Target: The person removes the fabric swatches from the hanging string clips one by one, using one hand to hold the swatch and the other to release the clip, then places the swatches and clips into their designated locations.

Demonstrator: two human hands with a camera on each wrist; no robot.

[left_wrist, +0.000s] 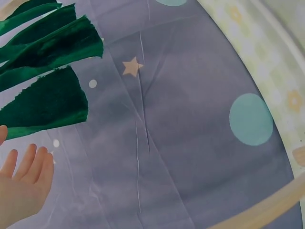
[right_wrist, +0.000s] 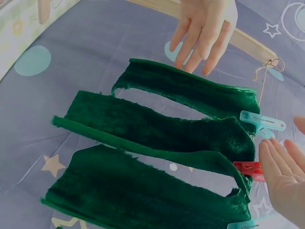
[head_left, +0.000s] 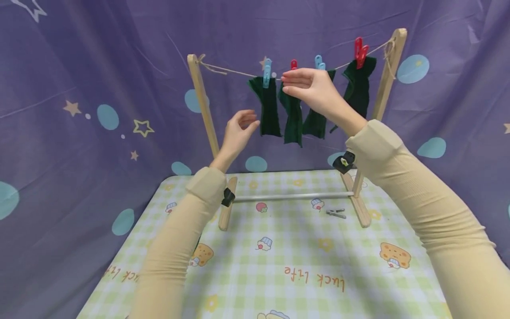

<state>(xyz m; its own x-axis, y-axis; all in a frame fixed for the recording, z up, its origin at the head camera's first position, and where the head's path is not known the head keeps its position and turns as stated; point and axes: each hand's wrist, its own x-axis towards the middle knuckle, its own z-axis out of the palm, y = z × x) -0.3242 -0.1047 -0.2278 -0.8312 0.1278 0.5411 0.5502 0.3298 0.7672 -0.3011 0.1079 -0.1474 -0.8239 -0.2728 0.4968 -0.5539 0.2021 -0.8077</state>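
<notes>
Several dark green cloth pieces hang from a string (head_left: 235, 71) on clothespins. My left hand (head_left: 239, 133) is just left of the leftmost cloth (head_left: 270, 115), fingers loosely bent with nothing between them. That cloth hangs from a blue clothespin (head_left: 267, 74). Higher up, my right hand (head_left: 314, 88) is in front of the string, its fingers extended and holding nothing. In the right wrist view its fingertips are right by a red clothespin (right_wrist: 249, 168) on the second cloth (right_wrist: 157, 129). At the far right another red clothespin (head_left: 361, 53) grips a green cloth (head_left: 360, 88).
Two wooden posts (head_left: 204, 104) carry the string, joined low down by a pale bar (head_left: 295, 196). A grey clothespin (head_left: 336, 213) lies on the checked tablecloth (head_left: 295, 239) near the right foot. Behind hangs a purple curtain (head_left: 131, 79) with stars and blue spots.
</notes>
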